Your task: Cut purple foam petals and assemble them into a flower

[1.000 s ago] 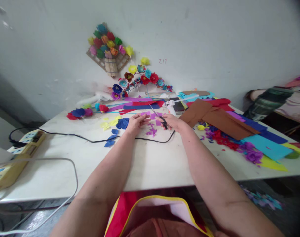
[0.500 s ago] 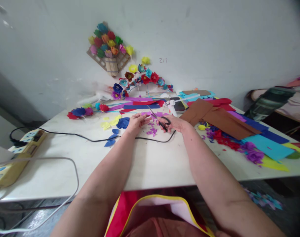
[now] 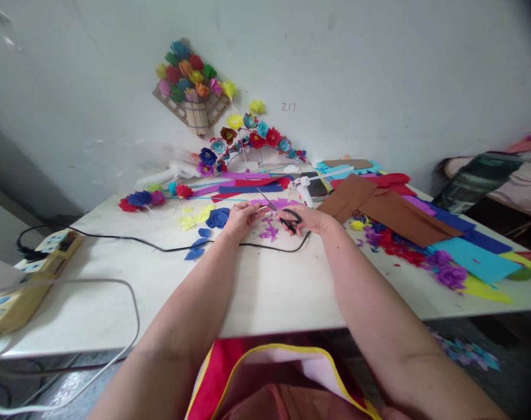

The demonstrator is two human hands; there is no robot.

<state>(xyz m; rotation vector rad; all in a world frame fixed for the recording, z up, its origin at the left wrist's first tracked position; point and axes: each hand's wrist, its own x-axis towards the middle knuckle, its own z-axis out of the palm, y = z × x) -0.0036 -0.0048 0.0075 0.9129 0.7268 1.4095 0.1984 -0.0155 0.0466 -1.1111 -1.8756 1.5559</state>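
Observation:
My right hand (image 3: 307, 219) is closed around the black handles of a pair of scissors (image 3: 292, 219). The thin blades point up and left, their tips a little beyond my left hand's fingertips. My left hand (image 3: 244, 218) has its thumb and fingers pinched together beside the blades. What it holds is too small to make out. Just behind both hands lie purple paper pieces (image 3: 283, 203). Between the hands, small purple scraps (image 3: 269, 231) are scattered on the white table (image 3: 283, 291). Left of my left hand are blue paper petals (image 3: 217, 218) and yellow petals (image 3: 204, 213).
A black cord (image 3: 138, 238) crosses the table from a power strip (image 3: 42, 262). A white glue gun (image 3: 303, 188) stands behind my right hand. To the right lie brown paper sheets (image 3: 405, 219) and purple crumpled paper (image 3: 447, 269). Paper flowers (image 3: 257, 140) fill the back.
The scissors have tilted slightly, their blade tips shifting a little left, and the blades look closer together. Both hands stay in nearly the same place.

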